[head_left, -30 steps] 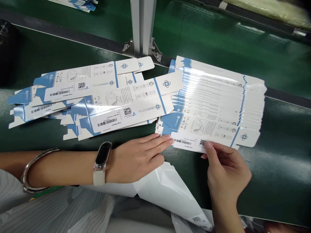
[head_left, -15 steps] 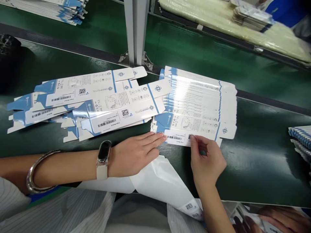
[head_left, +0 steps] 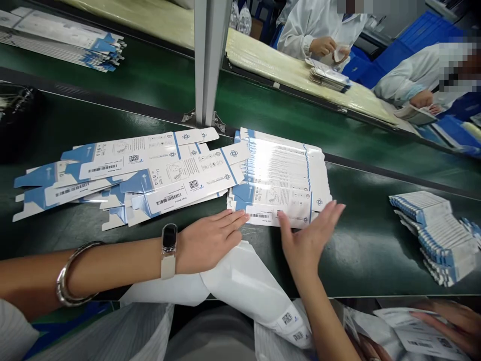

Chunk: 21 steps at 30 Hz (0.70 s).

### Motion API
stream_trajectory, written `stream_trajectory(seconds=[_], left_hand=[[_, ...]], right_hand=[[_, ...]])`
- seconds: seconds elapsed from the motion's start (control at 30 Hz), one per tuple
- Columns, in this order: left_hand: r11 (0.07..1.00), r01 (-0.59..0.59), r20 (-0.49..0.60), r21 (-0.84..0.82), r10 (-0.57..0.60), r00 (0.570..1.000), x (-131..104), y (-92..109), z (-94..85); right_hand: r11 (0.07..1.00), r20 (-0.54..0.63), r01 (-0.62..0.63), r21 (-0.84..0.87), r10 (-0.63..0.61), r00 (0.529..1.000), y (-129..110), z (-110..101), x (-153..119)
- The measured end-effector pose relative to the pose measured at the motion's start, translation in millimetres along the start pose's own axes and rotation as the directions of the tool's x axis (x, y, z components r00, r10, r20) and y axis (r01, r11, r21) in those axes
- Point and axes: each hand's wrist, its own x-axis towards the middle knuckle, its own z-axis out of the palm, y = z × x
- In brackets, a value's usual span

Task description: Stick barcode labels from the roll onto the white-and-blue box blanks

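Fingers [head_left: 240,218] flat | green table [head_left: 376,250] | carton stack [head_left: 280,173] | two seated workers opposite [head_left: 319,30]

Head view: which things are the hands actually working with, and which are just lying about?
In hand:
- fanned stack of flat cartons, left hand at its near left corner, right hand open on its near edge

Lying about:
- loose cartons
- white bag
- bundled cartons
- far stack
- metal post

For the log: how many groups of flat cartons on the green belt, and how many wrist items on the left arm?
Groups of flat cartons: 4
Smart band: 1
Bangle: 1
Total: 6
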Motion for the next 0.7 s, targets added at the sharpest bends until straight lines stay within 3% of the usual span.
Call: stream_trajectory(seconds=[0.1,0.17,0.3,0.43,0.6,0.7], left_hand=[[1.0,-0.001,0.003,0.003,0.001,1.0,0.5,-0.3,0.4],[1.0,0.016,0.002,0.006,-0.016,1.0,0.6,-0.6,1.0],[1.0,0.008,0.0,0.014,-0.008,1.0,0.6,-1.6,2.3],[1.0,0.003,-0.009,0.027,-0.003,1.0,0.6,-2.5,4.0],[0.999,-0.03,0.007,0.021,0.03,1.0,-0.1,-5.7,5.6],[0.999,-0.048,-0.004,-0.022,0.048,0.999,-0.9,-7.1,4.6]], right_hand=[[0.999,0.169,0.001,0.042,-0.008,0.986,-19.5,11.0,-1.9],[0.998,0.217,-0.055,0.044,0.044,0.975,-17.0,15.8,-0.3],[0.958,0.159,-0.272,0.087,0.256,0.954,21.4,12.9,4.8],[0.933,0.14,-0.301,0.197,0.277,0.951,42.5,5.4,4.1],[0.883,-0.049,-0.318,0.344,0.355,0.933,31.5,-6.5,-2.0],[0.786,-0.234,-0.244,0.568,0.438,0.868,35.7,-23.0,-1.1]])
